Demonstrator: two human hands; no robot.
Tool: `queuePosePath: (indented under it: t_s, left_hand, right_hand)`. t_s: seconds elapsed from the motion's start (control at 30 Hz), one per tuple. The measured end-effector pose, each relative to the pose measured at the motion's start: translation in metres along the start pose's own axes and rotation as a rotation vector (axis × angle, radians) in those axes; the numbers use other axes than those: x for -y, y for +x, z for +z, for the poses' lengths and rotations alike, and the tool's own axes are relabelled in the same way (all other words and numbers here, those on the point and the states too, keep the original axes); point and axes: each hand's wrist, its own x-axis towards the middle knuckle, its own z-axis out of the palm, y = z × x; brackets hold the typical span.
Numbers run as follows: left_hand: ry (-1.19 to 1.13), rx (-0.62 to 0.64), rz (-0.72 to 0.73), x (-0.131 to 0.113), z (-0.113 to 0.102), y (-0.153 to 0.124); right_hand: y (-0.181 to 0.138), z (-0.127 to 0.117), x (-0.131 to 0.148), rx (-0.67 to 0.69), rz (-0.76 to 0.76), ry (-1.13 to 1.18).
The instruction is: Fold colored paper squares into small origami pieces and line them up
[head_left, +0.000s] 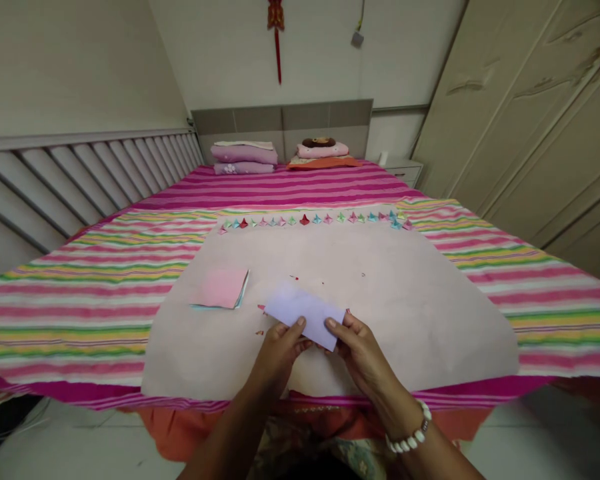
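Note:
A lavender sheet of paper [305,311], apparently folded into a rectangle, is held up over the pale mat [420,300]. My left hand [283,347] pinches its lower edge, thumb on top and fingers underneath. At the right end, my right hand [355,340] grips the paper near its corner in the same way; a beaded bracelet [411,437] circles that wrist. To the left lies a stack of square paper [223,288], pink on top with blue and white edges showing below. Small red scraps [259,333] lie near the paper.
Along the mat's far edge runs a row of small folded paper shapes [305,219] in several colours. Folded bedding [244,157] sits by the headboard [325,120]. A railing [80,177] borders the bed's left side; a wardrobe [530,120] stands at right.

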Motion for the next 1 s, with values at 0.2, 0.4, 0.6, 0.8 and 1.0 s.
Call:
queuePosePath:
  t_s: [0.2,0.4,0.6,0.8,1.0]
  left_hand:
    - [-0.066,-0.052,-0.019,-0.014,-0.014,0.001]
    - [-0.018,0.015,-0.057,-0.015,-0.016,-0.003]
    - [0.077,0.014,-0.043,-0.017,-0.015,-0.008]
    - [0.213,-0.033,-0.006,-0.018,-0.023,-0.007]
    - [0.441,0.114,0.015,-0.018,-0.020,-0.009]
  right_hand:
    - [-0.004,-0.021,0.006,0.046,-0.445,-0.426]
    - [-0.007,-0.020,0.011,0.172,-0.687,-0.780]
    - [-0.005,-0.013,0.015,0.220,-0.630,-0.775]
    - [-0.006,-0.019,0.016,0.251,-0.383,-0.444]
    - [0.000,-0.010,0.026,0.156,-0.040,-0.136]
